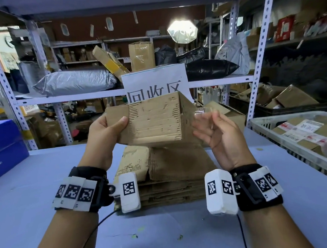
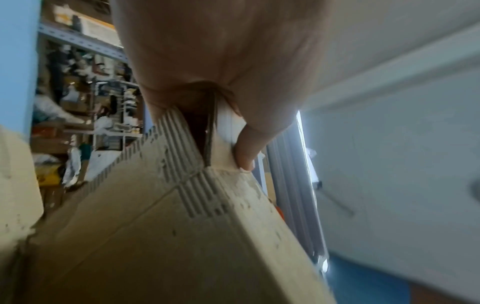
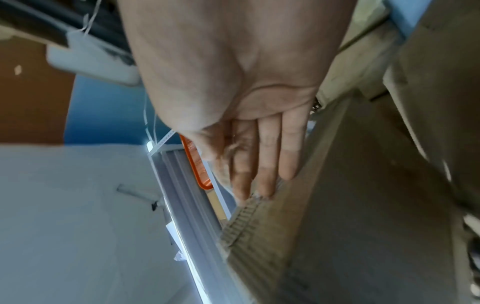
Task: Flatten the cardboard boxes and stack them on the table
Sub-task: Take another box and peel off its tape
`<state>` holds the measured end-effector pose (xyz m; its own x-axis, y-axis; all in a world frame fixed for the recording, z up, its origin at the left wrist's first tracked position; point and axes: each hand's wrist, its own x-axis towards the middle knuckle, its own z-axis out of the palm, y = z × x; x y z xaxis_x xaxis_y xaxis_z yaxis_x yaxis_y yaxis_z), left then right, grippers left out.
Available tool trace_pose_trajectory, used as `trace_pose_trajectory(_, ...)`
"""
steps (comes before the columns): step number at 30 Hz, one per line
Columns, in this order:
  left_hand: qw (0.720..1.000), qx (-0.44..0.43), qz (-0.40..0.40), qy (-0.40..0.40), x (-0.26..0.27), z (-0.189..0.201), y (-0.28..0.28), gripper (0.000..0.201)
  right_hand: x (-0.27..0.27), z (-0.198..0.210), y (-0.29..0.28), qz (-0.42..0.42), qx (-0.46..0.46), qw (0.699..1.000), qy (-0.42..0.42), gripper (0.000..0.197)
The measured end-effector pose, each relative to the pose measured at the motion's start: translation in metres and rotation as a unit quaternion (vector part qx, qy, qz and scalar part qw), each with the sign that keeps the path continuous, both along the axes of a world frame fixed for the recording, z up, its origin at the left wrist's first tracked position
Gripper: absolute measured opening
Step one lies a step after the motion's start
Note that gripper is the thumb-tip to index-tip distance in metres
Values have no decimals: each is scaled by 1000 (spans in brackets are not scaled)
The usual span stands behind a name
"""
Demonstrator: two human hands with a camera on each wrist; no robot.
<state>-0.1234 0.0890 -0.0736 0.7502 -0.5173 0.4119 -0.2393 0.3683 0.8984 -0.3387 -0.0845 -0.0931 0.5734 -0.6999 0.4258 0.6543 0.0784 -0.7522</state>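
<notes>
Crate [image 1: 259, 124] w/ parcels right, blue box [image 1: 1, 143] left — stack [image 1: 168, 174] between.

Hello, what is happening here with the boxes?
A person is flattening cardboard boxes. The left hand grips one box by its left flap, held up and not yet flat. The right hand is open beside the box's right side. Below, a stack of flattened boxes lies on the table.

My left hand [image 1: 103, 132] raised, thumb over the front and fingers behind pinching the box [image 1: 154, 120], my right hand [image 1: 217, 137] lifted beside it, palm inward, fingers loosely straight, both forearms up
</notes>
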Motion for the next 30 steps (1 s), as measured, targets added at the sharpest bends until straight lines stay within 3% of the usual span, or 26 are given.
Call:
trace_pose_trajectory(3, 979, 104, 127, -118, 0, 11, -13, 54, 3, 4, 4, 44, 20, 998, -41, 23)
trace_pose_trajectory(5, 915, 170, 240, -275, -5, 22, -17, 71, 6, 6, 8, 52, 11, 997, -49, 22)
trace_pose_trajectory(6, 885, 166, 249, -356, -12, 28, -16, 75, 8, 7, 9, 55, 1, 997, -52, 22)
trace_pose_trajectory(9, 854, 158, 57, -493, -36, 43, -12, 101, 8, 10, 13, 64, -35, 996, -49, 24)
trace_pose_trajectory(11, 814, 228, -31, -533, -50, 49, -16, 121, 7, 11, 15, 63, -62, 995, -40, 27)
trace_pose_trajectory(13, 748, 294, -24, -595, -56, 51, -20, 131, 5, 12, 17, 63, -84, 994, -29, 24)
trace_pose_trajectory(15, 711, 302, 8, -635, -57, 52, -21, 131, 2, 12, 17, 58, -92, 994, -24, 25)
trace_pose_trajectory(17, 721, 273, 24, -637, -55, 52, -20, 122, -1, 12, 14, 37, -85, 995, -28, 22)
trace_pose_trajectory(21, 794, 220, -8, -567, -49, 45, -19, 114, -5, 16, 5, -80, -62, 995, -16, 18)
trace_pose_trajectory(25, 831, 181, -12, -525, -47, 33, -23, 111, -7, 17, 2, -233, -131, 961, 75, 8)
trace_pose_trajectory(28, 839, 164, 5, -519, -49, 24, -27, 109, -8, 17, 0, -289, -193, 932, 105, 38)
trace_pose_trajectory(30, 840, 163, 12, -517, -51, 18, -29, 108, -7, 16, -2, -321, -243, 906, 132, 45)
